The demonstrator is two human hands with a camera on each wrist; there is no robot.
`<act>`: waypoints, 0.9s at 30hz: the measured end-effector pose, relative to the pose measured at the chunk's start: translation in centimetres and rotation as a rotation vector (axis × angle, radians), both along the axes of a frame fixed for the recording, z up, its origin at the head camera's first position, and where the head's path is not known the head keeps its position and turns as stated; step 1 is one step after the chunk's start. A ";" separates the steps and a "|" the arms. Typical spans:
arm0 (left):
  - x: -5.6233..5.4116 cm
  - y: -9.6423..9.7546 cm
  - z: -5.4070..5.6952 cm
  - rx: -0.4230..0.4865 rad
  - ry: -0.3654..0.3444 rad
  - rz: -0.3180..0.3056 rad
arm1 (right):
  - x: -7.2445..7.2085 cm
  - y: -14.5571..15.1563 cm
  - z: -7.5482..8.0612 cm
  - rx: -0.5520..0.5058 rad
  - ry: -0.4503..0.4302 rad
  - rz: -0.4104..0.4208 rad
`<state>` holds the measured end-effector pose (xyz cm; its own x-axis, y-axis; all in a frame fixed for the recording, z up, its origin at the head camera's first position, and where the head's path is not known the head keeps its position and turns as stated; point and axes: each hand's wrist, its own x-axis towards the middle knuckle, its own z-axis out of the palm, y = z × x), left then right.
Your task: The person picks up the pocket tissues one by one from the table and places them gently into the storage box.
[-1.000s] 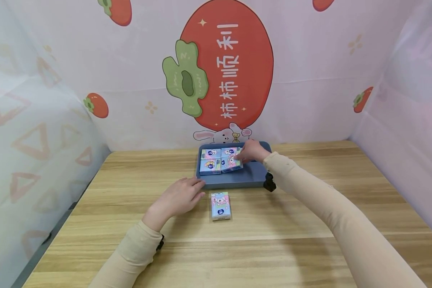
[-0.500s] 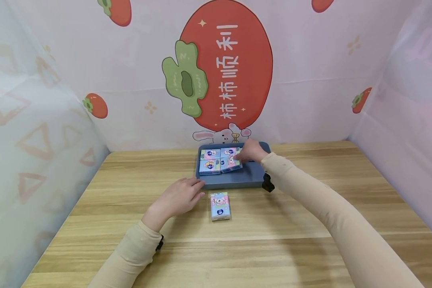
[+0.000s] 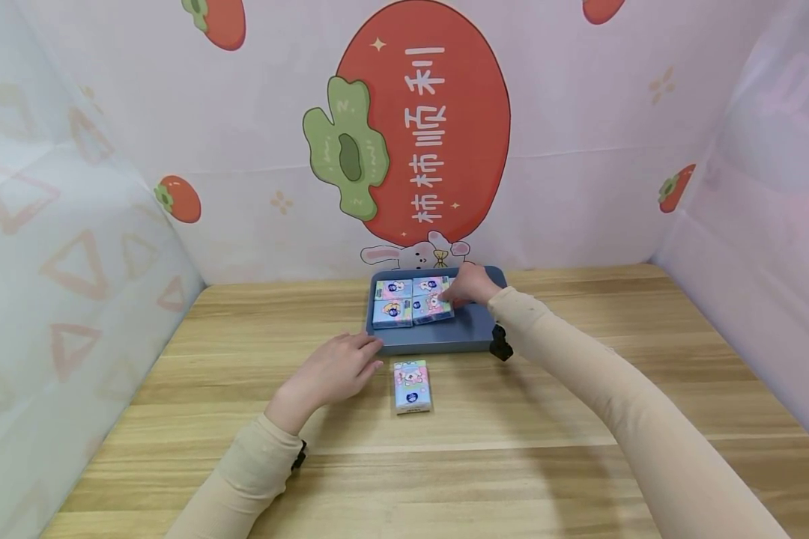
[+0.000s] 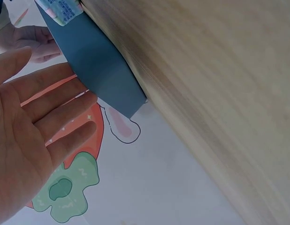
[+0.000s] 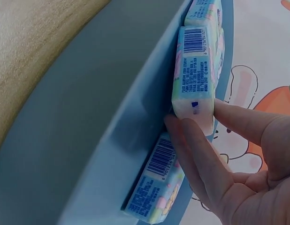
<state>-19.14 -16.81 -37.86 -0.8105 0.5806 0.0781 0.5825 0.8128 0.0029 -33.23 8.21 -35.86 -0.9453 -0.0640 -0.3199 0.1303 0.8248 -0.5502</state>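
Observation:
A blue-grey tray point(image 3: 475, 329) lies near the back of the table, with several pastel blue-and-pink tissue packs inside. My right hand point(image 3: 472, 284) is over its right half, thumb and fingers pinching the right end of the front tissue pack point(image 5: 194, 65). That pack sits slightly askew against its neighbours. Below those fingers in the right wrist view lies another tissue pack point(image 5: 154, 180), mostly hidden by the hand in the head view. My left hand point(image 3: 333, 367) touches the tray's front left corner with extended fingers, the palm showing in the left wrist view.
One more tissue pack point(image 3: 413, 386) lies on the wooden table point(image 3: 485, 479) just in front of the tray, right of my left hand. A printed cloth backdrop point(image 3: 573, 209) rises behind the tray, and pale side sheets flank the table.
The pinched pack's front right end has settled very slightly under my right hand. My left hand stays at the tray corner.

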 end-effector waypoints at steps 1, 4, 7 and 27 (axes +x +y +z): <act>0.0 0.0 0.0 -0.001 0.000 0.001 | -0.1 0.0 -0.1 0.005 0.003 0.001; 0.0 0.0 0.0 -0.007 0.001 -0.002 | -0.3 0.2 -0.2 0.004 0.000 -0.001; 0.1 0.0 0.2 -0.008 -0.002 -0.003 | -0.3 0.2 -0.2 -0.011 -0.012 -0.001; 0.1 0.0 0.1 -0.011 0.002 -0.003 | -0.4 -0.2 -0.4 -0.102 -0.064 -0.041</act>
<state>-19.06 -16.85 -37.79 -0.8086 0.5838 0.0737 0.5849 0.8111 -0.0072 -33.60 8.04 -36.31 -0.9255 -0.0614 -0.3738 0.2004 0.7580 -0.6207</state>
